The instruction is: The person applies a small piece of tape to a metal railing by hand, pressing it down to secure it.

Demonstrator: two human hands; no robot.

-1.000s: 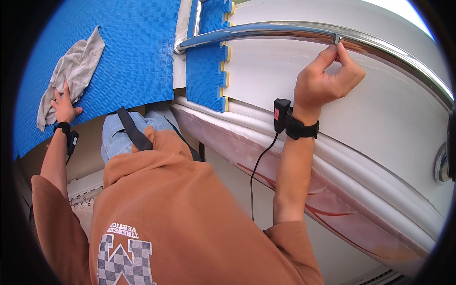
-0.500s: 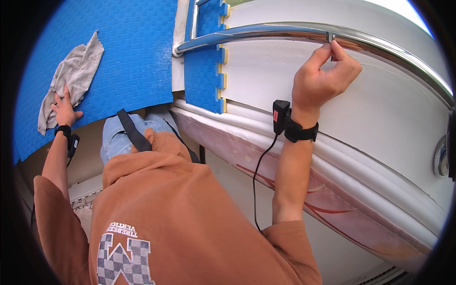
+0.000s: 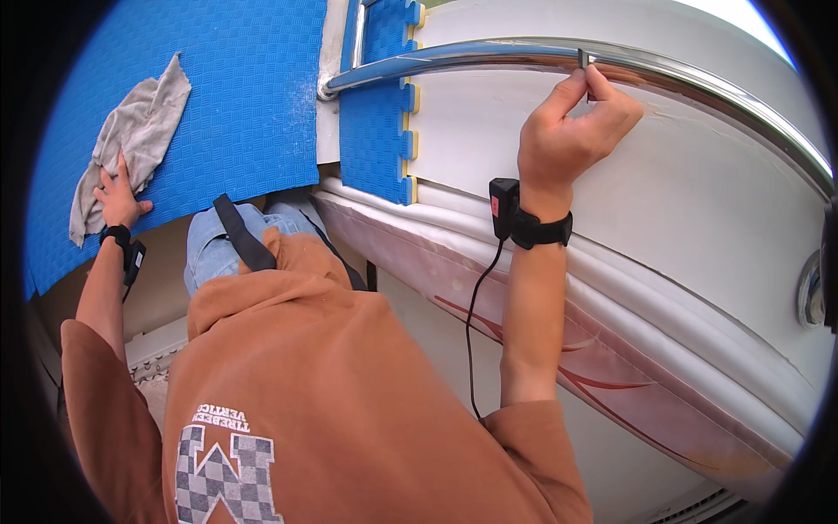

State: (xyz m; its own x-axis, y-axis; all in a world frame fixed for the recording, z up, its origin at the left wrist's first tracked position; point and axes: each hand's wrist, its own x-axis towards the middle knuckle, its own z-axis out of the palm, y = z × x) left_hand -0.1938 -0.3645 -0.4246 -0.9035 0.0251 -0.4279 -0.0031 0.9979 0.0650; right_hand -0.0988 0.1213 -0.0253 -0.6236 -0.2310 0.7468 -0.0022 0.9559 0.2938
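Observation:
My right hand (image 3: 578,131) is raised to the polished metal rail (image 3: 506,52), thumb and forefinger pinching a small dark flat strip (image 3: 584,59). The strip stands upright against the rail. Its exact kind does not show. At the far left my left hand (image 3: 120,199) rests with fingers spread on the lower part of a crumpled grey cloth (image 3: 144,122). That cloth lies on a blue textured foam mat (image 3: 253,96). Each wrist wears a black strap with a small box.
A narrower blue mat piece with jigsaw edges (image 3: 375,140) sits under the rail's left end. White panel (image 3: 663,166) lies behind the rail, above a padded white and pinkish edge (image 3: 515,297). A black cable (image 3: 471,341) hangs from my right wrist. A round metal fitting (image 3: 810,288) is at right.
My right hand has slid a little to the left along the rail, taking the dark strip with it. My left hand and the cloth stay in place.

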